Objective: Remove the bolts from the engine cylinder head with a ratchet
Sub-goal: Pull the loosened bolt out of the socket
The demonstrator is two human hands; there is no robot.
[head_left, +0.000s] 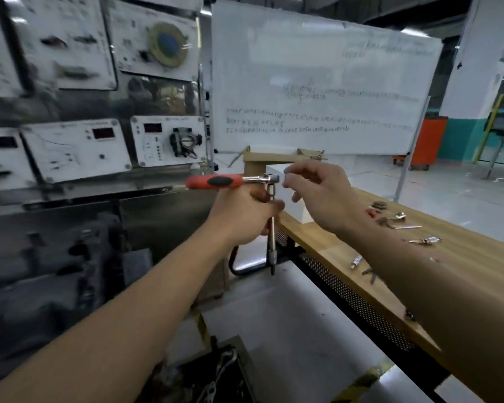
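Held up mid-scene, the red-handled ratchet points left, its extension bar hanging down in the grip of the left hand. The right hand, fingers loosely curled and holding nothing, hovers just right of the ratchet's head.

- Bright, even light from overhead; it glares off the whiteboard and the glossy floor.
- Motion blur smears the instrument panels at left; the whiteboard writing is unreadable.
- Wide-angle bending bows straight edges near the borders.
- Shadows are soft and faint.
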